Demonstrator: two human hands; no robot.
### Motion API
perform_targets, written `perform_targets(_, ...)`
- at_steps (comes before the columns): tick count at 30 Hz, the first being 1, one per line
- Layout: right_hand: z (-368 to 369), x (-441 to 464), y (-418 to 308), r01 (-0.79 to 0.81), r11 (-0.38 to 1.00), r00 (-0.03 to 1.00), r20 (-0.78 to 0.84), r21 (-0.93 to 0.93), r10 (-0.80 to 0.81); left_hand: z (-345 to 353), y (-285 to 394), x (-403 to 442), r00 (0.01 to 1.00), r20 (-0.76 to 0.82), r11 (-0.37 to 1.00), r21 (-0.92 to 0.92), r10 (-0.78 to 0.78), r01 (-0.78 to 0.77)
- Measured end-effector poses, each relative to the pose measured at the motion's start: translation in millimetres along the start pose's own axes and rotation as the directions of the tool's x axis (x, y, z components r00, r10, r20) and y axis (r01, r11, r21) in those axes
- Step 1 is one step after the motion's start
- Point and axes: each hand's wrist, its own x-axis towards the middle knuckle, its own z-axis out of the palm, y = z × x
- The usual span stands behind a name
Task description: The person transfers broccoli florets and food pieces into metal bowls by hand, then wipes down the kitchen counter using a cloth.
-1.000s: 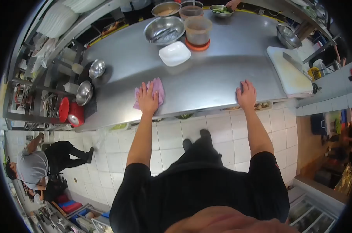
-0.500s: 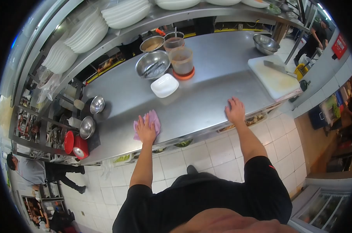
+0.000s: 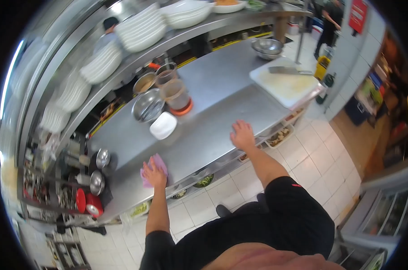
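My left hand (image 3: 154, 174) lies flat with fingers spread on a pink cloth (image 3: 160, 163) near the front edge of the steel counter (image 3: 204, 135). Further right, my right hand (image 3: 242, 135) rests on the bare metal, its fingers apart and holding nothing. Beyond my hands stands a white square dish (image 3: 164, 125). Behind that dish are a steel bowl (image 3: 143, 108) with a utensil in it and a clear plastic container (image 3: 175, 95) on an orange lid (image 3: 186, 109).
A white cutting board (image 3: 287, 85) at the right carries a cleaver (image 3: 283, 70). Nested steel bowls (image 3: 267, 47) stand behind it. At the left are small steel bowls (image 3: 97, 183) and a red scale (image 3: 94, 205). Stacked white plates (image 3: 141, 28) line the overhead shelf. Another person (image 3: 331, 22) stands at the far right.
The view has swung to the right and rotated, so the counter now slants across it. My left hand stays on the pink cloth, and my right hand stays on the counter.
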Motion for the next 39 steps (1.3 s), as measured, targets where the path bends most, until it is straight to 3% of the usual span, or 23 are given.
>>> perform_targets(2,-2,2,4,0.037,0.999,0.999,0.030,0.009,-0.037,-12,30,-16,0.986,-0.149,0.964,-0.265,-0.076,0.034)
perform_targets(4,-8,2,6,0.034,0.999,0.999,0.021,0.029,-0.034,-1,59,-53,0.949,-0.310,0.934,-0.351,-0.050,-0.065)
perform_targets(5,-10,2,5,0.034,0.999,0.999,0.039,0.042,-0.036,-9,77,-67,0.943,-0.323,0.937,-0.345,-0.075,-0.044)
perform_targets(7,-5,5,9,0.069,0.996,0.997,0.031,0.054,-0.071,-29,111,-97,0.995,-0.098,0.917,-0.398,-0.018,-0.023)
perform_targets(10,-6,10,9,0.075,0.997,0.995,0.069,0.032,-0.077,-30,119,-78,0.992,-0.066,0.937,-0.341,-0.103,0.075)
perform_targets(11,-8,12,9,0.052,0.999,0.993,0.108,0.000,-0.051,-22,115,-69,0.988,-0.153,0.969,-0.248,-0.022,-0.016)
perform_targets(15,-15,15,13,0.054,0.998,0.984,0.170,0.041,-0.060,8,122,-36,0.989,-0.118,0.968,-0.245,-0.091,0.060)
perform_targets(17,-13,15,16,0.091,0.995,0.994,0.062,0.045,-0.094,27,133,-34,0.971,-0.029,0.945,-0.239,-0.237,0.224)
perform_targets(18,-12,16,16,0.059,0.996,0.993,0.094,0.060,-0.064,27,140,-36,0.976,0.004,0.953,-0.212,-0.219,0.215)
perform_targets(21,-6,16,19,0.068,0.996,0.993,0.095,0.064,-0.074,24,150,-39,0.966,-0.158,0.970,-0.167,-0.205,0.178)
perform_targets(23,-2,19,19,0.094,0.991,0.995,0.006,0.093,-0.095,28,149,-37,0.966,-0.156,0.971,-0.155,-0.208,0.185)
perform_targets(27,7,15,21,0.082,0.994,0.996,0.036,0.072,-0.084,31,150,-38,0.962,-0.140,0.966,-0.147,-0.233,0.213)
perform_targets(29,9,18,21,0.123,0.987,0.980,-0.169,0.108,-0.104,27,154,-37,0.961,-0.122,0.960,-0.161,-0.248,0.227)
perform_targets(30,-1,26,18,0.126,0.986,0.980,-0.169,0.112,-0.106,26,154,-36,0.960,-0.107,0.956,-0.174,-0.258,0.237)
perform_targets(31,-11,34,17,0.099,0.962,0.989,0.080,0.256,-0.123,26,153,-35,0.959,-0.108,0.956,-0.167,-0.261,0.241)
perform_targets(32,-31,41,12,0.034,0.922,0.930,0.325,0.385,-0.170,28,152,-35,0.962,-0.113,0.959,-0.165,-0.250,0.230)
perform_targets(34,-105,43,-21,0.276,0.610,0.947,-0.102,0.742,-0.304,29,149,-37,0.962,-0.111,0.961,-0.149,-0.248,0.231)
perform_targets(36,-180,46,-43,0.647,0.379,0.744,-0.439,0.661,-0.504,29,147,-38,0.971,-0.100,0.971,-0.120,-0.218,0.205)
perform_targets(37,-218,43,-52,0.749,0.282,0.642,-0.549,0.600,-0.536,38,141,-39,0.967,-0.216,0.983,-0.151,-0.133,0.101)
perform_targets(38,-241,37,-60,0.803,0.222,0.566,-0.592,0.553,-0.574,37,139,-40,0.967,-0.199,0.980,-0.153,-0.158,0.129)
perform_targets(39,-267,30,-65,0.800,0.204,0.565,-0.596,0.564,-0.571,37,137,-41,0.966,-0.191,0.977,-0.158,-0.174,0.145)
